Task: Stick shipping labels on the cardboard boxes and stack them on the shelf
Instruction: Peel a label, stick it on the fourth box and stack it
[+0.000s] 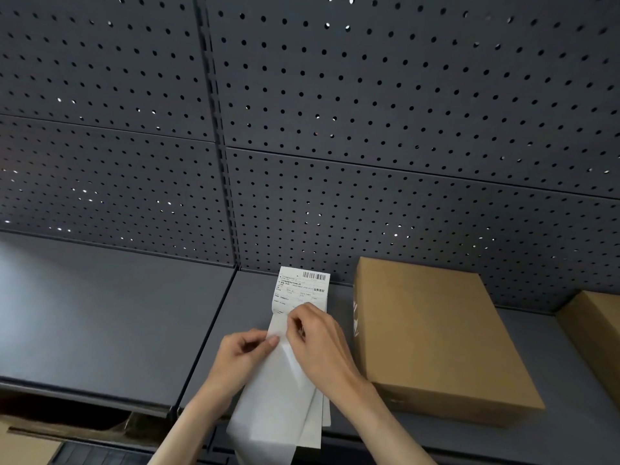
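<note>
A strip of white shipping labels (300, 290) with a barcode at its top is held up in front of the grey shelf (117, 313). My left hand (241, 354) pinches the strip's left edge at a fold. My right hand (318, 340) pinches the printed label's lower edge just beside it, fingertips nearly touching the left hand's. The blank backing paper (278, 414) hangs down below both hands. A flat brown cardboard box (432, 333) lies on the shelf right of my hands, with no label visible on its top.
A second cardboard box (597, 327) sits at the far right of the shelf, partly cut off. A dark perforated back panel (369, 112) rises behind. More cardboard (27, 444) shows on the level below at bottom left.
</note>
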A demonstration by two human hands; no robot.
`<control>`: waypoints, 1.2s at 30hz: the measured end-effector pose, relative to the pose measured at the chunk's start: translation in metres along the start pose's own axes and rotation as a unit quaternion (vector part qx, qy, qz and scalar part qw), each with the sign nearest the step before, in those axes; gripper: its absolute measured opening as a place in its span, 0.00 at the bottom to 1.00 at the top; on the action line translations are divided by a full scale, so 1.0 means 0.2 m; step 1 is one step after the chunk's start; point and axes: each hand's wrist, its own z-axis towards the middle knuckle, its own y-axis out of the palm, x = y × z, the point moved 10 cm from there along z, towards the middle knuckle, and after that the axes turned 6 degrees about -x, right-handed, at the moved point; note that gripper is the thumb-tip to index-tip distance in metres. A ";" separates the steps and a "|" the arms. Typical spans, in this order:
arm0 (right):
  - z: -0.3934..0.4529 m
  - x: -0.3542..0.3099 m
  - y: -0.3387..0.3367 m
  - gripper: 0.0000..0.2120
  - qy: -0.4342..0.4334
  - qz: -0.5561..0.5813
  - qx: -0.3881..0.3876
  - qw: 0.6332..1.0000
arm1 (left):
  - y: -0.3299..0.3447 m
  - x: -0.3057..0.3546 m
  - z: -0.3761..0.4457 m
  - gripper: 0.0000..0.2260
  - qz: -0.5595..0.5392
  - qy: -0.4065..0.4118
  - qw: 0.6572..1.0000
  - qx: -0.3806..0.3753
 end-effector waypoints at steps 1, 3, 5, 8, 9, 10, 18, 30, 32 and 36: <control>0.01 0.01 -0.02 0.07 0.019 0.025 0.009 0.999 | 0.00 -0.02 -0.01 0.07 -0.018 -0.018 1.000 0.001; 0.03 0.05 -0.07 0.08 0.062 0.078 0.032 0.995 | -0.01 -0.05 -0.03 0.09 -0.059 -0.051 0.997 0.006; 0.06 0.12 -0.12 0.09 0.120 0.119 0.042 0.985 | -0.03 -0.06 -0.04 0.09 -0.084 -0.072 0.994 0.019; 0.11 0.23 -0.18 0.11 0.182 0.183 0.036 0.966 | -0.09 -0.08 -0.04 0.11 -0.073 -0.094 0.991 0.060; 0.12 0.26 -0.21 0.11 0.195 0.199 0.037 0.960 | -0.10 -0.09 -0.04 0.11 -0.070 -0.099 0.990 0.071; 0.13 0.29 -0.23 0.10 0.206 0.206 0.039 0.956 | -0.11 -0.08 -0.04 0.10 -0.064 -0.101 0.990 0.081; 0.14 0.48 -0.47 0.09 0.268 0.242 0.082 0.929 | -0.20 0.00 -0.05 0.17 0.062 -0.088 0.985 0.133; 0.07 0.55 -0.81 0.09 0.260 0.284 0.207 0.899 | -0.30 0.05 -0.10 0.12 0.387 -0.108 0.890 0.215; 0.06 0.53 -0.86 0.08 0.246 0.282 0.215 0.902 | -0.29 0.07 -0.11 0.11 0.441 -0.097 0.866 0.213; 0.05 0.46 -0.90 0.08 0.201 0.266 0.208 0.920 | -0.22 0.14 -0.12 0.13 0.546 -0.049 0.818 0.175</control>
